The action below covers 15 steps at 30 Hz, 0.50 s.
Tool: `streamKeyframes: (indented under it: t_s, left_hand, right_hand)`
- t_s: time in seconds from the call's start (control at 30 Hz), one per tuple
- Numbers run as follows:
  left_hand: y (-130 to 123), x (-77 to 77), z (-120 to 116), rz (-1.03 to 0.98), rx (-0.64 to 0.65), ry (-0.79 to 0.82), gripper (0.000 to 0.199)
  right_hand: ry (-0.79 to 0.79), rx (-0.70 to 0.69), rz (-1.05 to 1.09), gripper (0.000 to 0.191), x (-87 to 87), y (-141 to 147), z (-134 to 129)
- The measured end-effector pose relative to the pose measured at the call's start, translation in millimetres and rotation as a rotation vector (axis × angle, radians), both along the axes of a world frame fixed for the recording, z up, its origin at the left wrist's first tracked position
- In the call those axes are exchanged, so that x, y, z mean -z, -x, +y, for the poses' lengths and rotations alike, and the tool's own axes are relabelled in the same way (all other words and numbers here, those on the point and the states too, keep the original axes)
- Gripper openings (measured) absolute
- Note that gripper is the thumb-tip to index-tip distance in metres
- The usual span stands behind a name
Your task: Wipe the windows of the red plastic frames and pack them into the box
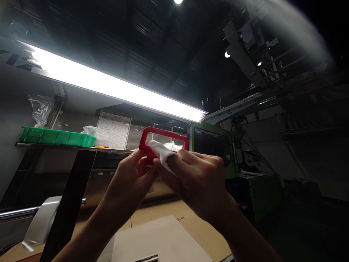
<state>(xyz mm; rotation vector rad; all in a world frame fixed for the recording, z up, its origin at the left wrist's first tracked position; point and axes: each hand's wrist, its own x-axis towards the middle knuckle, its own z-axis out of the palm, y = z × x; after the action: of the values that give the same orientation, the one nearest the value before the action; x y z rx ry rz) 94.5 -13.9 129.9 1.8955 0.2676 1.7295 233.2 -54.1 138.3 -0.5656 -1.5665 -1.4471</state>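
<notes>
Your left hand (pixel 136 173) pinches the red frame (pixel 166 132) at its lower left. Your right hand (pixel 197 174) holds the white cloth (pixel 161 150) against the frame. The frame is raised in front of you, below the bright lamp (pixel 114 85), above the table (pixel 163 236).

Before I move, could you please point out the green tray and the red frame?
Green tray (pixel 58 138): head view, on its front wall.
Red frame (pixel 167 133): head view, on its top bar.
</notes>
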Motion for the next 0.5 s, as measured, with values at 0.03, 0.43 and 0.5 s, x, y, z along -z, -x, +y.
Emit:
streamKeyframes:
  t_s: [0.03, 0.43, 0.5]
  left_hand:
    - [0, 0.3, 1, -0.005, 0.01, -0.001, 0.015]
    - [3, 4.0, -7, -0.036, -0.146, 0.055, 0.017]
    - [3, 5.3, -5, -0.043, -0.142, 0.064, 0.016]
  right_hand:
    - [-0.022, 0.023, 0.008, 0.028, -1.4, 0, 2]
    - [0.025, -0.083, -0.081, 0.025, 8.2, 9, -1]
    - [0.039, -0.115, -0.091, 0.025, 8.7, 8, -1]
